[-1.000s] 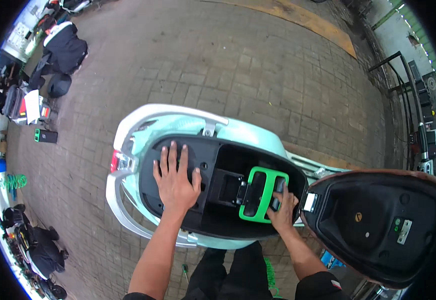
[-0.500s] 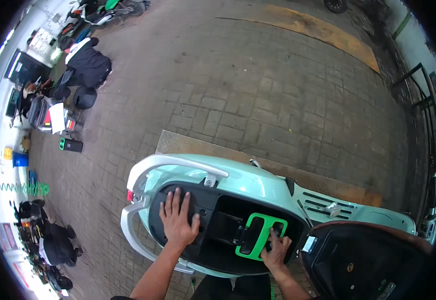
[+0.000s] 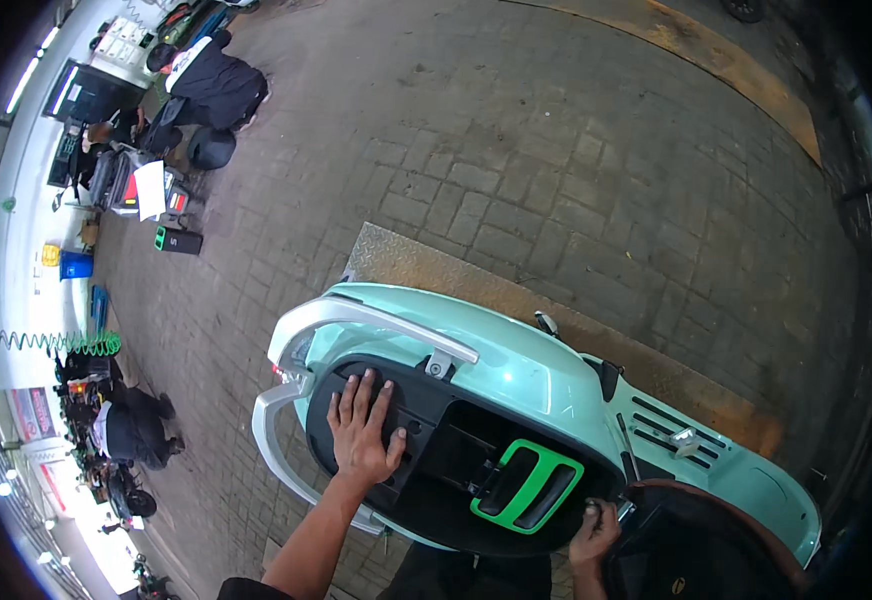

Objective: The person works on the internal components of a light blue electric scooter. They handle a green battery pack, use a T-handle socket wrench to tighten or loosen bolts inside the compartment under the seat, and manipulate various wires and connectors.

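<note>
My left hand (image 3: 364,435) lies with fingers spread on the black panel (image 3: 328,440) at the rear of a mint-green scooter's (image 3: 496,340) open seat compartment. My right hand (image 3: 593,535) is beside the compartment's right edge, fingers curled near the metal hinge (image 3: 626,515) of the raised brown-and-black seat (image 3: 706,560); what they hold is unclear. The green plastic handle (image 3: 531,485) of a battery sits in the black well (image 3: 446,510), left of that hand. A silver grab rail (image 3: 276,440) curves round the rear.
A metal plate (image 3: 406,258) lies beyond the scooter. At left, co-workers (image 3: 216,75) (image 3: 131,430) crouch by parked two-wheelers, with a green-topped battery (image 3: 181,240), a coiled green hose (image 3: 101,343) and a blue bin (image 3: 76,263). A dark railing (image 3: 866,185) runs along the right.
My right hand has left the green handle and moved right toward the seat hinge. My left hand stays on the panel. The view has swung, showing more of the left-hand side.
</note>
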